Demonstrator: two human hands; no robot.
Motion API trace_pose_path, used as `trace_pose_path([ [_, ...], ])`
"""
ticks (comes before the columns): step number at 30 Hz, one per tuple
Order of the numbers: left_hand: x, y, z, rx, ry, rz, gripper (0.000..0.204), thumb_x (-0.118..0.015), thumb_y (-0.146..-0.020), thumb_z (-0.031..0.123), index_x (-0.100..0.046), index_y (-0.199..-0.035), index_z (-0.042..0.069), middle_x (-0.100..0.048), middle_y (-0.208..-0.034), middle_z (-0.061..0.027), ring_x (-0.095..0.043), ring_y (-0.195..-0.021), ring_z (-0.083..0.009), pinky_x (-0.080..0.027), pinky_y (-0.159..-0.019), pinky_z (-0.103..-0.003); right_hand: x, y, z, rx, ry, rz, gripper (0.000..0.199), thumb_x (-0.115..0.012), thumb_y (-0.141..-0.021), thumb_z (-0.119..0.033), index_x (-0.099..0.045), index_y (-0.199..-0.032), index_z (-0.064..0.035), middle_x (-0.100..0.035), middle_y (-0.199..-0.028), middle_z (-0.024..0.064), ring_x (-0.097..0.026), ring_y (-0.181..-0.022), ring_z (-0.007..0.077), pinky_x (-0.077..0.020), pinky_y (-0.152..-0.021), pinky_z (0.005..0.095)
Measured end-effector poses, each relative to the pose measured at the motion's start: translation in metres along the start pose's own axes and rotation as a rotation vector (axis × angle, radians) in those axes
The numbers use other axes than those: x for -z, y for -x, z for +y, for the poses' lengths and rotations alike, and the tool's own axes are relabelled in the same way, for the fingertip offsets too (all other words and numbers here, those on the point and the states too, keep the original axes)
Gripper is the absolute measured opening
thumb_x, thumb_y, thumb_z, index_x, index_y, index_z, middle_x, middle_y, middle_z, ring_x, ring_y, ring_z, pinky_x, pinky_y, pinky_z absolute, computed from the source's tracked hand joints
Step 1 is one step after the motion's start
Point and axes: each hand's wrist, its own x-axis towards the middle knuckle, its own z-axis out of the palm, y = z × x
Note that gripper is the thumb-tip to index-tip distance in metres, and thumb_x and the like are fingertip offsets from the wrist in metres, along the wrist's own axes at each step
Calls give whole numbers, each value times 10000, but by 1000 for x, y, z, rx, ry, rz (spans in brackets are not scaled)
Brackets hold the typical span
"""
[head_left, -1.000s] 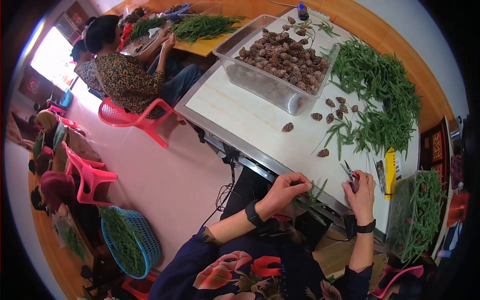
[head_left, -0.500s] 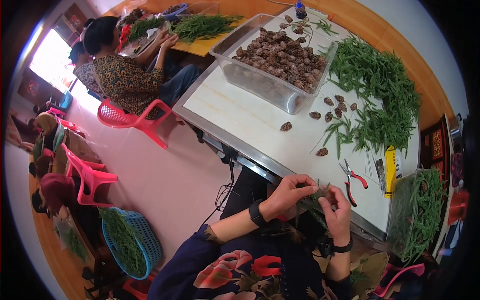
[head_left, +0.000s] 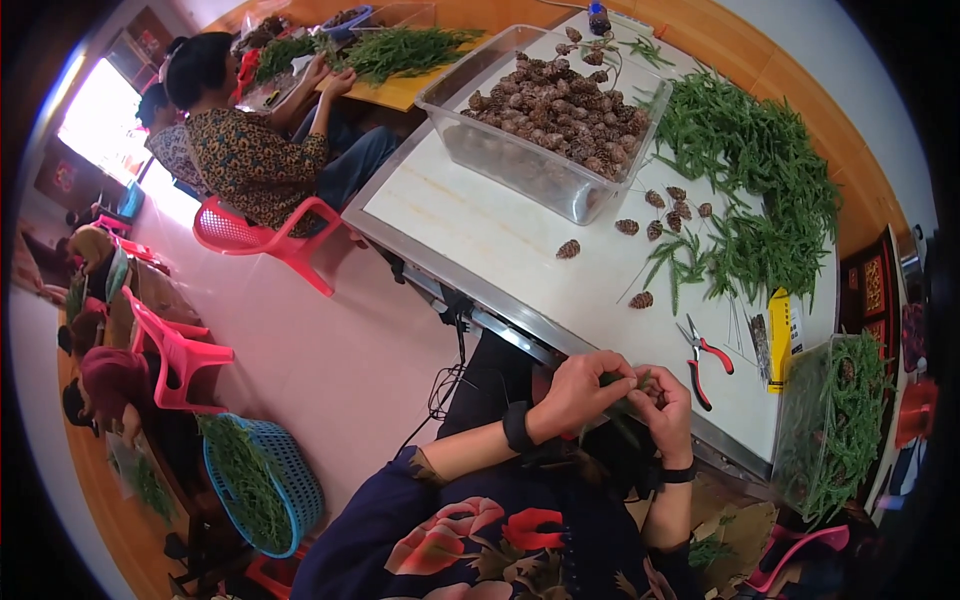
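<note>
My left hand (head_left: 585, 393) and my right hand (head_left: 665, 412) meet at the near edge of the white table (head_left: 470, 235). Between their pinched fingertips is a green sprig (head_left: 643, 381), whose stem hangs down below the hands. Both hands are closed on it; the fingers cover much of the sprig. Just beyond my right hand lie pliers (head_left: 703, 362) with red and black handles, jaws apart. Several loose pine cones (head_left: 641, 300) are scattered farther up the table, some on thin wires. A large heap of green sprigs (head_left: 750, 170) spreads along the table's right side.
A clear plastic bin (head_left: 580, 206) full of pine cones stands at the back. On the right are a yellow packet (head_left: 778, 340) and a clear container (head_left: 805, 440) with greenery. A blue basket (head_left: 300, 490) sits on the floor at left; a co-worker (head_left: 250, 150) sits beyond.
My hands have shifted slightly, and my right wrist has turned a little. The sprig stays between my fingers. The table's things look unmoved apart from a slight shift of the view.
</note>
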Motion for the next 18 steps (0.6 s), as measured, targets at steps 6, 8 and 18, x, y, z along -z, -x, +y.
trace_pose_path([
  [6, 3, -7, 4, -117, -237, 49, 137, -712, -815, 193, -698, -868, 68, -660, -789, -99, -648, -697, -289, -483, -602, -338, -9, 0, 2, 59, 119, 108, 284, -692, -877, -29, -596, -1141, 10, -670, -940, 22, -585, -788, 39, -451, -647, 163],
  [8, 5, -9, 3, -121, -255, 39, 133, -710, -814, 194, -695, -859, 70, -658, -784, -97, -644, -694, -292, -479, -598, -344, -11, 0, 3, 79, 146, 119, 286, -695, -874, -30, -598, -1140, 8, -672, -926, 22, -581, -769, 37, -448, -628, 162],
  [18, 12, -15, 1, -144, -254, -38, 123, -703, -808, 193, -682, -835, 74, -650, -776, -95, -636, -690, -290, -468, -591, -355, -11, -1, 7, 157, 294, 155, 297, -707, -860, -33, -600, -1135, 7, -680, -859, 23, -561, -681, 30, -432, -566, 165],
])
